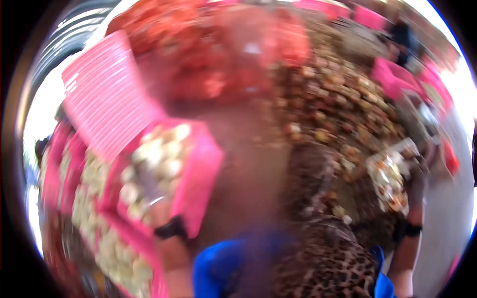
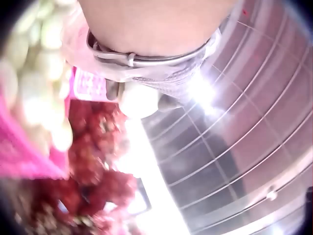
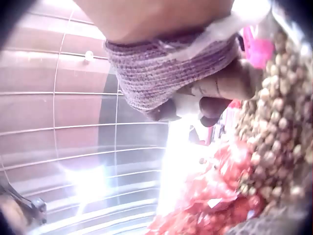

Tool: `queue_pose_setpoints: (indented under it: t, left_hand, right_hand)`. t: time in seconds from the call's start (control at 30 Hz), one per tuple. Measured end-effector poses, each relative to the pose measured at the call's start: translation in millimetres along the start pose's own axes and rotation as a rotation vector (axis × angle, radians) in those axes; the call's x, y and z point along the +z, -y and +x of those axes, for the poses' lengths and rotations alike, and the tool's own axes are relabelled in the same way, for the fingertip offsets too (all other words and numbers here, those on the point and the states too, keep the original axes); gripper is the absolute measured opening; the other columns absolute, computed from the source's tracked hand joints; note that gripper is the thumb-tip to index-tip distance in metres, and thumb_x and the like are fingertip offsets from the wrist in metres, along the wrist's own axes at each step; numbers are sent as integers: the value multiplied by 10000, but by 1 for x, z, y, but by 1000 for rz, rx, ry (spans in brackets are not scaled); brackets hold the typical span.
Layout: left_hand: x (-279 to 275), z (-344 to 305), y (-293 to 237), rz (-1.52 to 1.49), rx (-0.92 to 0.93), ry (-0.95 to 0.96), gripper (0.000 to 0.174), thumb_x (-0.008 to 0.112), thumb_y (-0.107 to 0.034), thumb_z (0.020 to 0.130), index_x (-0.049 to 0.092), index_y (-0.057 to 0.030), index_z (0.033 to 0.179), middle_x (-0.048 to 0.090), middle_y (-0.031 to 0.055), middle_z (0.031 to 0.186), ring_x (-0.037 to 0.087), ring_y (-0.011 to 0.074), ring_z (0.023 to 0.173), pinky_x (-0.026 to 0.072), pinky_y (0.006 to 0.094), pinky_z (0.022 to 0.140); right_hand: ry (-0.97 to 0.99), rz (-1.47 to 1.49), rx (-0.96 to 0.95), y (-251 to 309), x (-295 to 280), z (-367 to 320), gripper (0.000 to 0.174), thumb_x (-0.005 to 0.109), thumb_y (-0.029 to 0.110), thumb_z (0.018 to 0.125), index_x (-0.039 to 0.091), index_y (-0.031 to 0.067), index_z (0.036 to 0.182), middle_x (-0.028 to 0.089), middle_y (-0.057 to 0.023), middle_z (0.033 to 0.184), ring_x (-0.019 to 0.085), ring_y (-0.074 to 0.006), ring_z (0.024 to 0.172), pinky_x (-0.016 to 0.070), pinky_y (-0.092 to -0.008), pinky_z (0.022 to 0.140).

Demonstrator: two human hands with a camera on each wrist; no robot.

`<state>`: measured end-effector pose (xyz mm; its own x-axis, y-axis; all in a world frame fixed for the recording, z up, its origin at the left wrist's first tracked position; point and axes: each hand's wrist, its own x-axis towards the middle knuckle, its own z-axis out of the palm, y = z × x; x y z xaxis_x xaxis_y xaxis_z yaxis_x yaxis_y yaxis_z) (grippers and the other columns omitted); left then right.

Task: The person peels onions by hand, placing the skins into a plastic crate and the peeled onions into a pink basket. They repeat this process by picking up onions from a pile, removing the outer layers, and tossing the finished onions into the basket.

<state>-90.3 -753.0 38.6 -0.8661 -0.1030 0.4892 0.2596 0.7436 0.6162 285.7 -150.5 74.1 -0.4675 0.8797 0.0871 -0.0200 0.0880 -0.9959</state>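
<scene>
My left hand (image 1: 151,186), gloved and blurred in the head view, reaches over a pink crate (image 1: 201,169) heaped with pale peeled onions (image 1: 166,154). In the left wrist view its fingertips grip a round white onion (image 2: 138,100). Over on the right, my right hand (image 1: 417,166) is beside a whitish container (image 1: 410,148) of onions and skins. The right wrist view shows a purple-grey knit glove (image 3: 166,73) and bent fingers (image 3: 215,105) around a small pale thing (image 3: 187,105); I cannot tell its kind.
Unpeeled onions (image 1: 343,99) lie in a big pile ahead on the right. Red mesh sacks (image 1: 198,59) stand at the back. A ribbed pink crate (image 1: 104,94) leans up at the left, above more crates of peeled onions (image 1: 119,253). Another person (image 1: 400,42) is at far right.
</scene>
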Motion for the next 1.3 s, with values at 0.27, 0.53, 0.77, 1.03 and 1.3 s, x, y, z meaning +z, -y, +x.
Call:
queue_pose_setpoints:
  t: [0.27,0.53,0.77,1.03,1.3]
  left_hand:
    - [71,1,32,245,86,-86,608,720,-146,772,462,55,1284,562,202,1206,538,326,1125,422,382,1002]
    - [414,-33,-179,108,275,882,626,722,-275,770,474,1,1275,599,228,1164,578,366,1034,453,410,908]
    - [677,-88,-162,363,73,1158,760,802,-281,691,456,-30,1320,620,149,1149,586,244,1020,469,344,897]
    - [704,-93,-169,-182,-595,1095,598,709,-484,764,591,-25,1129,666,123,1046,652,263,858,541,382,694]
    - [543,-94,-382,-1283,-1007,1983,370,512,-344,930,590,-33,1115,656,112,1036,632,251,947,530,399,842]
  right_hand:
    - [-144,-1366,219,-51,-96,81,679,677,331,789,450,61,1369,633,-262,1112,593,-401,1078,459,-428,912]
    - [50,-1196,333,-105,-51,88,473,620,118,744,580,32,1208,626,-210,1158,607,-343,1080,467,-371,918]
    - [-1,-946,489,-132,-64,114,373,546,-56,752,616,-10,1115,668,-75,1012,611,-135,845,483,-257,719]
    - [-183,-634,608,-142,-33,118,437,527,-54,787,582,-12,1219,508,31,735,466,-44,609,401,-200,550]
    - [243,-67,451,-90,38,93,423,637,126,896,541,44,1300,641,-1,1018,590,-80,843,506,-225,703]
